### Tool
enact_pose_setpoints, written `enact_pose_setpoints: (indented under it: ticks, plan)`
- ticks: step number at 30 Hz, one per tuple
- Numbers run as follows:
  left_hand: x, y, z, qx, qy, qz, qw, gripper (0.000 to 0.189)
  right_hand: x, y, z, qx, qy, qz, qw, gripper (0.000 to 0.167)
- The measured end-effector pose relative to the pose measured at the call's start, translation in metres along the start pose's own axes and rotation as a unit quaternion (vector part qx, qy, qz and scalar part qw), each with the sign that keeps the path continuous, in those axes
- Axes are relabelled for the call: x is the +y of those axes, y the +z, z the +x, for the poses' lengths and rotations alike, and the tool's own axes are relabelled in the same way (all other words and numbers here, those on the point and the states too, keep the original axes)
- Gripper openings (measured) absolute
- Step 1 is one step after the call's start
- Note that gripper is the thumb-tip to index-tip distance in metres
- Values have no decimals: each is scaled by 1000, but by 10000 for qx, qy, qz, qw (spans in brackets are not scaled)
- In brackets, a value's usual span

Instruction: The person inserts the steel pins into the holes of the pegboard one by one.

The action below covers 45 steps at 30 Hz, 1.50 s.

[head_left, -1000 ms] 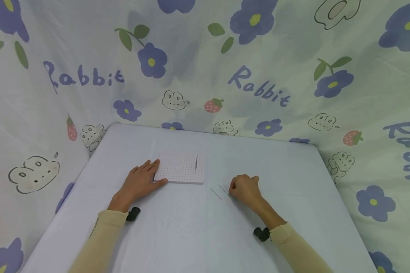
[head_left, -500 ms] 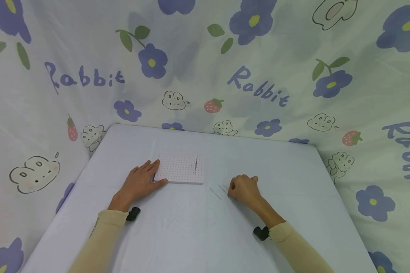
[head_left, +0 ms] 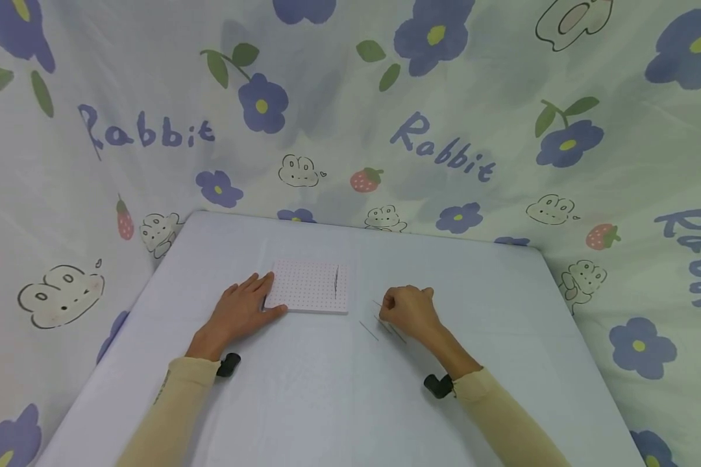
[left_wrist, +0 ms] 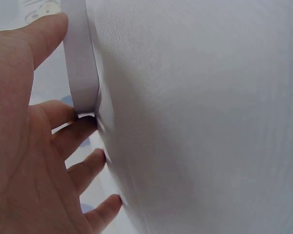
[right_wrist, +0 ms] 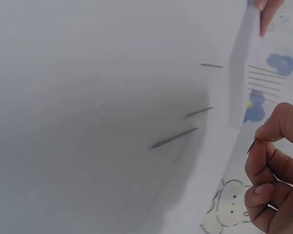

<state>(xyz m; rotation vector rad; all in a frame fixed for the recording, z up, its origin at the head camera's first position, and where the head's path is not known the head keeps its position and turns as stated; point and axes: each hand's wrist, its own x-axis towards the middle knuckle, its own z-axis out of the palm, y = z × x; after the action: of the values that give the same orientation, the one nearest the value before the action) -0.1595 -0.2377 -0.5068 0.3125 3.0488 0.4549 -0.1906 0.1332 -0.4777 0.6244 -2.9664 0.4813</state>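
A square white board (head_left: 304, 288) with a grid of small holes lies on the table, and several thin dark needles stand in a row (head_left: 336, 282) near its right side. My left hand (head_left: 239, 312) rests against the board's left side, fingers spread, thumb (left_wrist: 51, 31) along its front edge. To the right of the board, my right hand (head_left: 410, 314) pinches a thin dark needle (right_wrist: 252, 146) between thumb and forefinger, raised over the table. Below it, loose needles lie on the tabletop, one of them apart on the left (head_left: 368, 331).
The white-covered table (head_left: 292, 402) reaches back to a hanging cloth (head_left: 339, 130) printed with flowers, rabbits and strawberries. A black wrist camera (head_left: 228, 365) sits at the left cuff, another (head_left: 438, 386) at the right.
My right hand has lifted off the tabletop with a needle in its fingertips and shifted slightly left and away from me. My left hand and the board stay put.
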Motion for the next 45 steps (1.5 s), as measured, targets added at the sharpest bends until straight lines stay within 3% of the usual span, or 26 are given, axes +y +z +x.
enact_pose_setpoints:
  ticks: [9, 17, 30, 45]
  plan:
    - [0, 0, 0, 8, -19, -17, 10000, 90, -32, -13, 24, 82, -192, 184, 9996, 7]
    - [0, 0, 0, -18, -34, -10, 10000, 91, -53, -13, 37, 47, -484, 470, 9977, 6]
    - [-2, 2, 1, 84, 9, 33, 10000, 91, -60, 4, 52, -477, -317, 1535, 9865, 10]
    - [0, 0, 0, 103, 3, 8, 9999, 89, -59, 23, 58, -712, -311, 1462, 9862, 6]
